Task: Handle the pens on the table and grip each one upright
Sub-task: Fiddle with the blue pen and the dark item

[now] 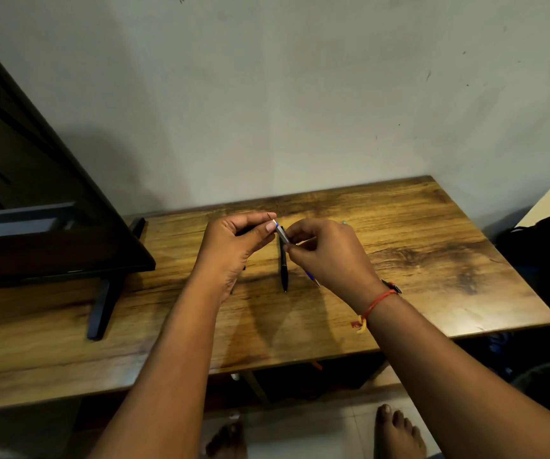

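A silver and blue pen (pixel 282 232) is held tilted above the wooden table (pixel 415 253). My right hand (pixel 329 256) grips its middle, and its blue lower end (pixel 312 278) sticks out below that hand. My left hand (pixel 233 246) pinches the pen's upper end between thumb and forefinger. A dark sliver shows inside the left hand's curled fingers; I cannot tell what it is. A black pen (pixel 283 271) lies flat on the table just under the two hands, pointing towards me.
A dark monitor (pixel 35 200) on a black stand (pixel 101 306) takes up the table's left side. The wall runs along the table's far edge. A dark bag (pixel 545 246) sits past the right edge. My bare feet show on the floor below.
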